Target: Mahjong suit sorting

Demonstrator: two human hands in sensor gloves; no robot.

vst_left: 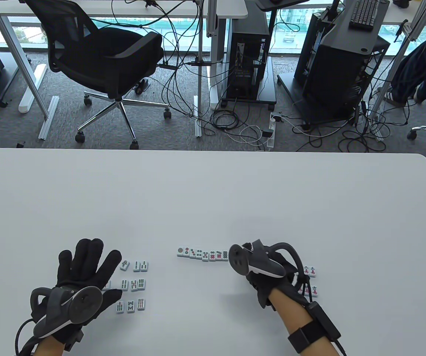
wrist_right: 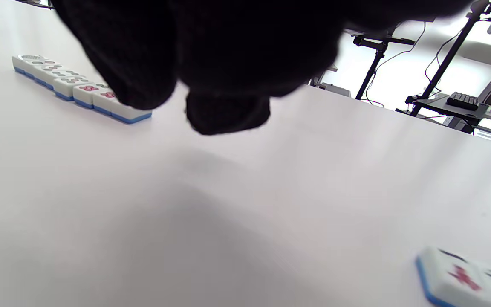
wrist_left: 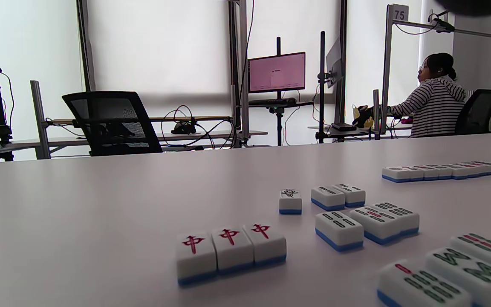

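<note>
We see the left hand (vst_left: 87, 274) spread flat beside bamboo tiles (vst_left: 133, 285) | right hand (vst_left: 268, 274) curled at the dot row's (vst_left: 202, 253) end, grip hidden | character tiles (vst_left: 309, 280) right of it.

Three cameras: one up high, two down low by the wrists.

The table view looks down from above the person, across the table (vst_left: 213, 193) to the room behind. The left wrist view sits low, close to the tabletop, looking out past the fingers at tiles (wrist_left: 230, 251) and far desks. The right wrist view is tilted, very near, with dark fingers (wrist_right: 228, 113) at the top. All three share the dot row (vst_left: 202, 254) (wrist_left: 439, 170) (wrist_right: 79, 87).
</note>
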